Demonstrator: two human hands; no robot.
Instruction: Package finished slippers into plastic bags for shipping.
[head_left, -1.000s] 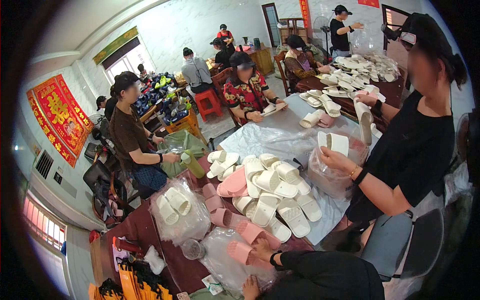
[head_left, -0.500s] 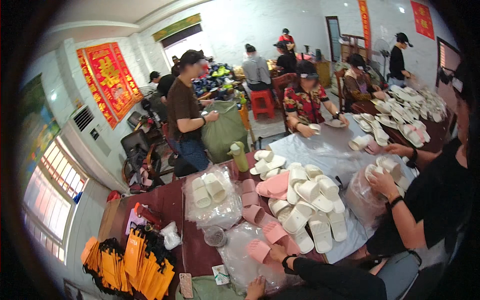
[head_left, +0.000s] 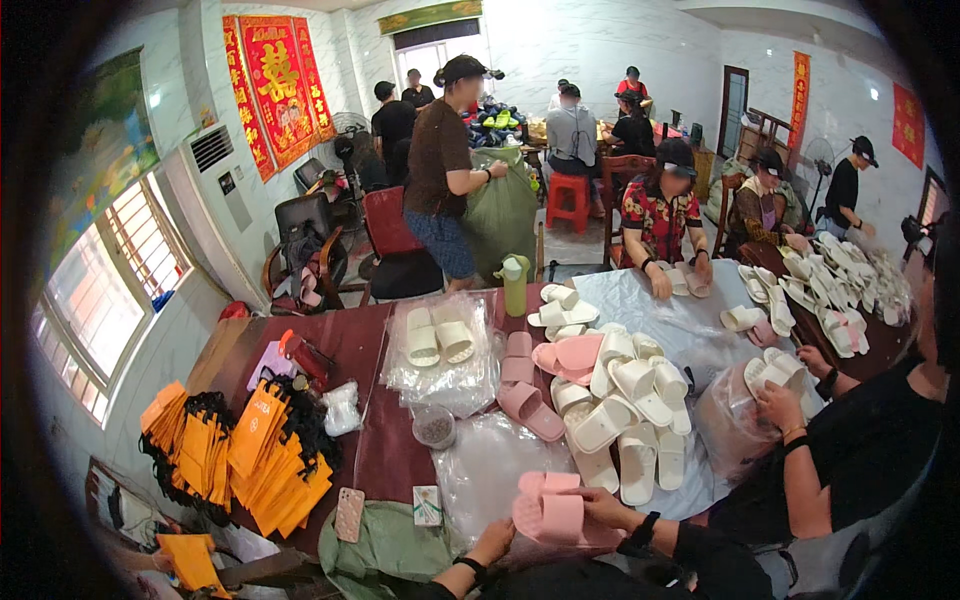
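My right hand grips a pair of pink slippers at their right side, held together above the near table edge. Close to the pair's lower left edge is my left hand, its fingers stretched toward the slippers and nothing seen in them. Clear plastic bags lie flat just beyond. To the right is a heap of white slippers, with more pink slippers along its left side. One white pair rests on a stack of clear bags.
Orange bags with black straps lie at left. Nearby are a phone, a small white box, a round clear tub and a green bottle. At right, a co-worker's hand holds white slippers over a plastic bag.
My right hand has lifted the pink pair from the plastic bags toward me. My left hand has come up beside it. The view has turned and tilted. The person opposite has brought two slippers together.
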